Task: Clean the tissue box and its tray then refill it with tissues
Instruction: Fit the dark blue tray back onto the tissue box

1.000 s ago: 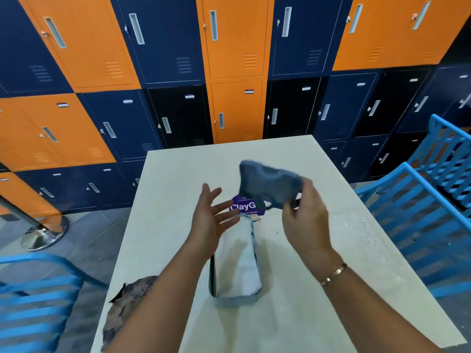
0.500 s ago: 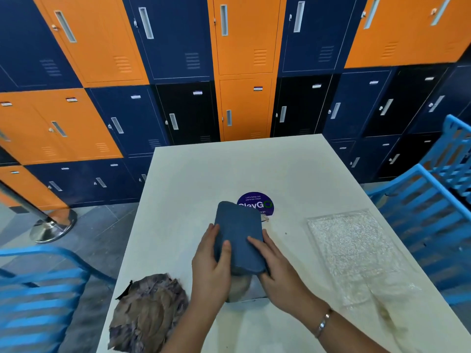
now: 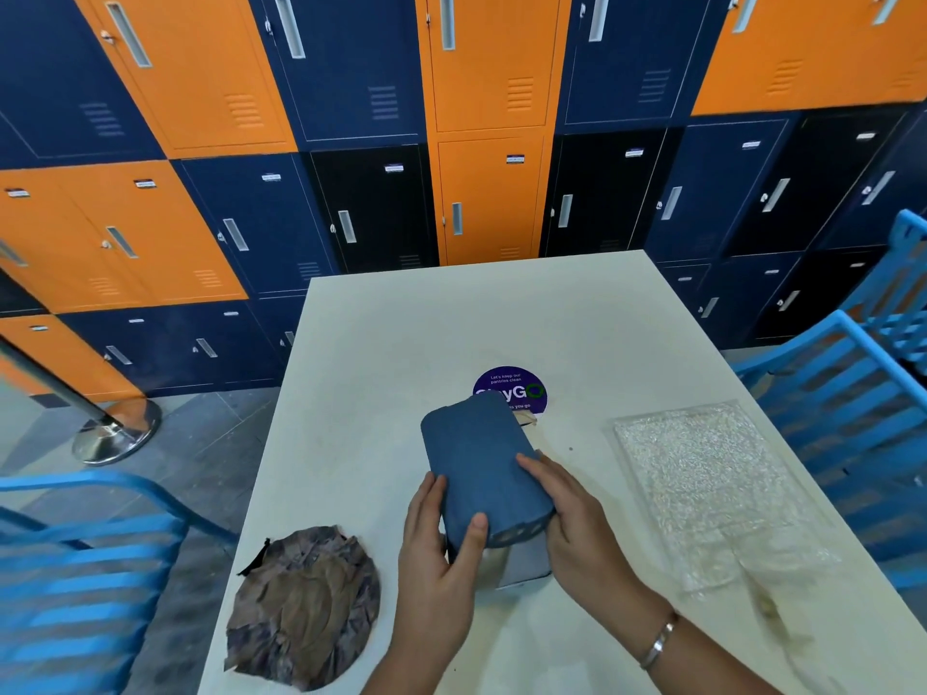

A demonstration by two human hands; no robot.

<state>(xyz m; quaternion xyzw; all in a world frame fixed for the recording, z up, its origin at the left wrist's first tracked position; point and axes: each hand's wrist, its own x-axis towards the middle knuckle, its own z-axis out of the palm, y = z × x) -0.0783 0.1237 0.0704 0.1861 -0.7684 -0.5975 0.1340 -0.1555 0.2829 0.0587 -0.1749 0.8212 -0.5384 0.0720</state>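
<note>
Tissue box cover (image 3: 481,474), one blue fabric-clad sleeve, sits near the front middle of the pale surface (image 3: 401,343), gripped from both sides by two hands. The left hand (image 3: 436,549) wraps the near left corner, thumb laid on top and fingers curled along the side. The right hand (image 3: 577,524) clasps the right flank, fingers lying flat over the top; one metal bracelet (image 3: 658,642) circles that wrist. Under the cover's near end, one grey tray (image 3: 521,566) peeks out, resting on the surface; the cover lies over it, slightly tilted. Left of the hands lies one crumpled brownish rag (image 3: 306,604) at the surface's edge. To the right lies one clear plastic tissue packet (image 3: 702,484), flat and apart from the box. Just beyond the cover, one round purple sticker (image 3: 511,383) is partly hidden by it. Two blue slatted chairs show clearly, one on the left (image 3: 75,559) and one on the right (image 3: 842,393). One chrome stanchion base (image 3: 115,433) stands on the floor at left. Behind everything rises one wall of orange, navy and black lockers (image 3: 451,143).
</note>
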